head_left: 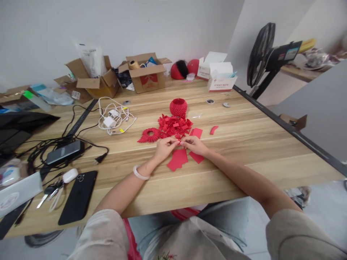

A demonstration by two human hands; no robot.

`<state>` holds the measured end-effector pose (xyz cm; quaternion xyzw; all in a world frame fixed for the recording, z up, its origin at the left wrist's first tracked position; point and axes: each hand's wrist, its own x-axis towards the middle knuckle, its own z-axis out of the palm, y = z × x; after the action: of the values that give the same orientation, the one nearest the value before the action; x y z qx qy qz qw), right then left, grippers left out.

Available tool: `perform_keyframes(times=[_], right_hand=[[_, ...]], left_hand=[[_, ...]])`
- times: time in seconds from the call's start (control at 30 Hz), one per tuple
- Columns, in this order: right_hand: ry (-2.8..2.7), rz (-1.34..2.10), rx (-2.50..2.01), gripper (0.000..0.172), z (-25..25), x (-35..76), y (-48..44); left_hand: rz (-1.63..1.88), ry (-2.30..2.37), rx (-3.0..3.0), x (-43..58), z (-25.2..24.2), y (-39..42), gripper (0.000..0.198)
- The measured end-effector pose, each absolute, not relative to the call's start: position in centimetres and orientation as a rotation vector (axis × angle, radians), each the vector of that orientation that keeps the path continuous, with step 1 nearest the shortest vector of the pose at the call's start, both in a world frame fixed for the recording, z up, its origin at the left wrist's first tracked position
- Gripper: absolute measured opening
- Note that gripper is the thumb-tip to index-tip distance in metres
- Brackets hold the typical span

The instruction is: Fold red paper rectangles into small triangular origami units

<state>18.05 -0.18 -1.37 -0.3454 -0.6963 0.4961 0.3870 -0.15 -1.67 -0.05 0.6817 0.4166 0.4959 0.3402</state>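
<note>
My left hand and my right hand meet at the middle of the table, fingertips pinched on a small piece of red paper. Just beyond them lies a heap of folded red paper pieces. Behind the heap stands a round red bowl shape built from such folded pieces. Left of the heap is a flat, spiky red ring with a pointed tail. Flat red paper sheets lie below my hands, and more red sheets are by my right hand.
A short curved red strip lies to the right. White cables with a charger, a black power bank, keys and a black phone are at left. Cardboard boxes and sticky note boxes line the back; a fan stands right.
</note>
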Motion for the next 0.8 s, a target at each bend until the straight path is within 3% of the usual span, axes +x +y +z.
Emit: perform_keyframes(times=[0.8], right_hand=[[-1.7, 1.324, -0.883, 0.032, -0.7, 18.3, -0.3]], left_hand=[[1.308, 0.994, 1.551, 0.1, -1.2, -1.0, 0.022]])
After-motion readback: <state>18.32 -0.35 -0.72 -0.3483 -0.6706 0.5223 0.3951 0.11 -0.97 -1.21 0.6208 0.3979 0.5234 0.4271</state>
